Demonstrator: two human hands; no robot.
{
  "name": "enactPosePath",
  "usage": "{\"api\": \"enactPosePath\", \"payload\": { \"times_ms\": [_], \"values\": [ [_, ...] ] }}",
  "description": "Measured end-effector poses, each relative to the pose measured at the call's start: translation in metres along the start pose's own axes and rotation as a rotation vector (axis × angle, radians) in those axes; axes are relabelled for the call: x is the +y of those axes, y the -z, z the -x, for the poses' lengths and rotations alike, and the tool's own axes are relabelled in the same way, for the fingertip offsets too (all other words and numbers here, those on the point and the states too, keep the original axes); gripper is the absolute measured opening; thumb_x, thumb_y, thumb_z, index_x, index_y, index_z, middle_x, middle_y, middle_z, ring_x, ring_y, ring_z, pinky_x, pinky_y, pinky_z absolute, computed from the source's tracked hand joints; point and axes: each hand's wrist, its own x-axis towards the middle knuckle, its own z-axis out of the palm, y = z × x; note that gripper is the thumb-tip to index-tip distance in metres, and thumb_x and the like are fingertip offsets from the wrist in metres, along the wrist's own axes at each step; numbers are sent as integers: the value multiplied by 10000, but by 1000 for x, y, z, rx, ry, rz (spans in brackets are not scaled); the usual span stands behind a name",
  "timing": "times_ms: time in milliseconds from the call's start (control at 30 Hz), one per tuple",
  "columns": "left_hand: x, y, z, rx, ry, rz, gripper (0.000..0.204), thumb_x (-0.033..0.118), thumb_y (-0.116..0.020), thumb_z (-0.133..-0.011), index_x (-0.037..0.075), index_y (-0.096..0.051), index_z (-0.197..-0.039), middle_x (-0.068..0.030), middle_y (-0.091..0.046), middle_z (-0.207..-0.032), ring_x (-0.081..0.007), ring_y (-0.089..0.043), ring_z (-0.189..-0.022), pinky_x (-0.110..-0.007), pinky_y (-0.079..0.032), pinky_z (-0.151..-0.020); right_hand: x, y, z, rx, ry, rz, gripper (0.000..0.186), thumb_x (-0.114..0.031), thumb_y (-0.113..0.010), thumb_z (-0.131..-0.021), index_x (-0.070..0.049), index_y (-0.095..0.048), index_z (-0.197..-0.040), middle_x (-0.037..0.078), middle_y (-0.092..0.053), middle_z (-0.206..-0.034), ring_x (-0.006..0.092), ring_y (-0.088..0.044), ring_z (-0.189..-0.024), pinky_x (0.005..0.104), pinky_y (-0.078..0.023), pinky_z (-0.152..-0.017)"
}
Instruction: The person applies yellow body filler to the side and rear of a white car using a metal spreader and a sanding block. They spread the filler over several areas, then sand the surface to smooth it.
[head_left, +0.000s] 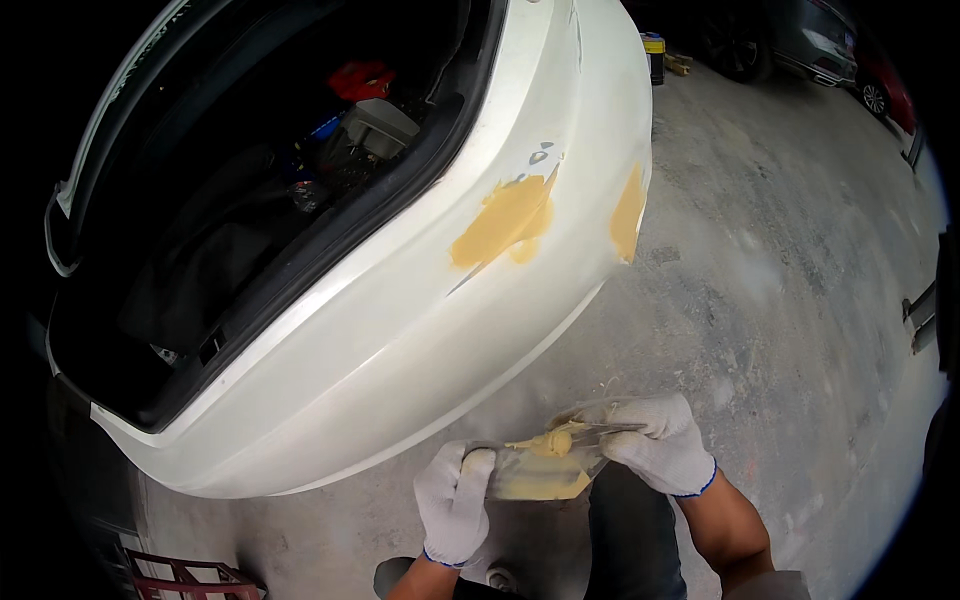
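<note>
Below the white car bumper [380, 390], my gloved left hand [452, 500] grips the left end of a translucent mixing plate [520, 485] smeared with yellow paste [555, 442]. My gloved right hand [655, 445] is closed on a thin flat spreader [610, 425], held over the plate's right side against the lump of paste. Higher on the bumper, one yellow filler patch [500, 225] lies beside grey scratches and another [627, 215] sits at the right edge.
The open trunk [220, 250] at upper left holds a red object [360, 82] and a grey case [375, 128]. A dark car [800, 45] stands at upper right on the concrete floor [760, 270]. A maroon frame [180, 572] lies at lower left; a metal bracket [915, 315] stands far right.
</note>
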Motion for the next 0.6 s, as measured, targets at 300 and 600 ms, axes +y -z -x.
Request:
{"api": "enactPosePath", "payload": {
  "times_ms": [300, 600],
  "values": [
    [-2, 21, 41, 519, -43, 134, 188, 125, -539, -963, -38, -619, -917, -28, -611, -833, -83, -519, -762, -231, -428, -726, 22, 12, -26, -274, 310, 922, 196, -129, -658, -942, -6, -695, -1089, 69, -708, -969, 172, -665, -880, 297, -529, -815],
    [-16, 16, 106, 855, -19, 46, 211, 135, -594, -977, -45, -648, -1074, -87, -676, -767, -103, -593, -702, -274, -492, -672, 91, -93, -7, -56, -246, 50, 195, -63, -632, -940, 42, -685, -1095, -18, -638, -873, 61, -544, -801, 213, -433, -728]
  ]
}}
